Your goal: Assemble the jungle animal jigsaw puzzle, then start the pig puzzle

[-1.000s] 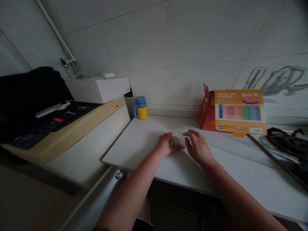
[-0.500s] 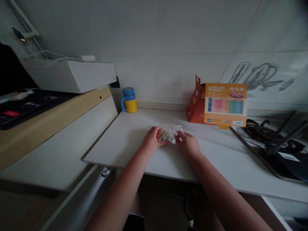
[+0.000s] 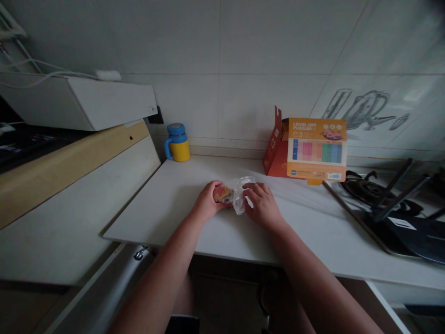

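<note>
The tiled wall (image 3: 271,46) is pale; the shadowed floor (image 3: 225,301) seems brownish.

Yellow-and-blue mug (image 3: 180,151) by the tiled wall (image 3: 174,41), white box (image 3: 114,106) leftward, dark burner (image 3: 359,186) rightward

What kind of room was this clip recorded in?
Probably a home kitchen: what looks like a stove burner sits at the right, a kettle drawing decorates the tiled wall, and a white counter runs below.

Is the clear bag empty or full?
Not empty: colourful bits show inside the bag by the left hand. How full, can't tell.
</note>
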Demonstrator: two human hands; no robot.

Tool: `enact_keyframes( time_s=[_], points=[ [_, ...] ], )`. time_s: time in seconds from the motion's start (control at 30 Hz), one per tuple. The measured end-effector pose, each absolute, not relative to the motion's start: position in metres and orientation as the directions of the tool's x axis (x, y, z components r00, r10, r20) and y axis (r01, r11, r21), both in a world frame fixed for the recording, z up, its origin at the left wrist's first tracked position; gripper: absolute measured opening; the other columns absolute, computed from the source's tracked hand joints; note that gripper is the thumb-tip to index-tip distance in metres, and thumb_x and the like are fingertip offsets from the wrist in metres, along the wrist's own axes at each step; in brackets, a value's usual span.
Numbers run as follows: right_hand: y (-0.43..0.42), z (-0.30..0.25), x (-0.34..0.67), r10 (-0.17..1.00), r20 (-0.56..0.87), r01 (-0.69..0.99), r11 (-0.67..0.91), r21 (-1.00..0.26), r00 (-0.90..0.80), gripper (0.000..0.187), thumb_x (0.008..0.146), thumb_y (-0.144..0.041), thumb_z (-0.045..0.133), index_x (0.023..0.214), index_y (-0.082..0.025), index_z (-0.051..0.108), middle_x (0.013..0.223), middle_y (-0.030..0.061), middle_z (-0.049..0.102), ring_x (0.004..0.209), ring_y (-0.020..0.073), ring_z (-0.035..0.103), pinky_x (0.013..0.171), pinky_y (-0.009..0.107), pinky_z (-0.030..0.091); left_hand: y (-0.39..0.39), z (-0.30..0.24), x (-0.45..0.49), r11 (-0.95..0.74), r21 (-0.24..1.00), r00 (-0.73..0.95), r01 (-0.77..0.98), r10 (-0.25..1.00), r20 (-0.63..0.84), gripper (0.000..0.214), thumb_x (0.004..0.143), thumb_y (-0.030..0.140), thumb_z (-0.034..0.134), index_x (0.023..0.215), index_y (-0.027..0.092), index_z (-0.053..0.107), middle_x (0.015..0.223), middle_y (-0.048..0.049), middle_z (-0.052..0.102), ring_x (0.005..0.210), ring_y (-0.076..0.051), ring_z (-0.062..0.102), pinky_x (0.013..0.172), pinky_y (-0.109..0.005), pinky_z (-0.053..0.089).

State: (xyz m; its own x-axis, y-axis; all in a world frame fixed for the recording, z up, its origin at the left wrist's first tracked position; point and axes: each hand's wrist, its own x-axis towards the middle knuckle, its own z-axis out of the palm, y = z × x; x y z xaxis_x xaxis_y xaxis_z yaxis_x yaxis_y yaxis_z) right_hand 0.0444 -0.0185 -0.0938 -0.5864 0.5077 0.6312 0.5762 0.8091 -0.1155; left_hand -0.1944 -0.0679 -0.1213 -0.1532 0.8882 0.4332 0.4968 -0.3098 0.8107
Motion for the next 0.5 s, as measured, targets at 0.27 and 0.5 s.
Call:
enact_keyframes(
  time_s=[0.27,0.5],
  points=[
    [-0.018,-0.088,0.052,0.712,0.502,0.711,0.66,-0.241,-0.491,0.026,0.103,-0.023,0.046,0.103,-0.019,0.072,0.091,0.0104,0.075,0.085,0.0242,0.066,0.083,0.036,0.043,-0.057,-0.124,-0.199,-0.205,0.956,-0.326,0.212,0.907,0.267,0.072,0.057,0.029,0.104,0.117,0.023,0.065,0.114,-0.0096,0.075,0.104,-0.026,0.073,0.096,-0.04,0.056],
    [-0.012,-0.09,0.053,0.906,0.176,0.872,0.419,-0.251,-0.385,0.027,0.097,-0.039,0.062,0.086,-0.019,0.075,0.08,0.0121,0.075,0.07,0.0241,0.069,0.066,0.032,0.043,-0.061,-0.111,-0.195,-0.118,0.937,-0.391,-0.329,0.92,-0.022,0.051,0.066,0.034,0.099,0.107,0.02,0.071,0.107,-0.0088,0.079,0.098,-0.019,0.074,0.091,-0.032,0.056]
  ],
)
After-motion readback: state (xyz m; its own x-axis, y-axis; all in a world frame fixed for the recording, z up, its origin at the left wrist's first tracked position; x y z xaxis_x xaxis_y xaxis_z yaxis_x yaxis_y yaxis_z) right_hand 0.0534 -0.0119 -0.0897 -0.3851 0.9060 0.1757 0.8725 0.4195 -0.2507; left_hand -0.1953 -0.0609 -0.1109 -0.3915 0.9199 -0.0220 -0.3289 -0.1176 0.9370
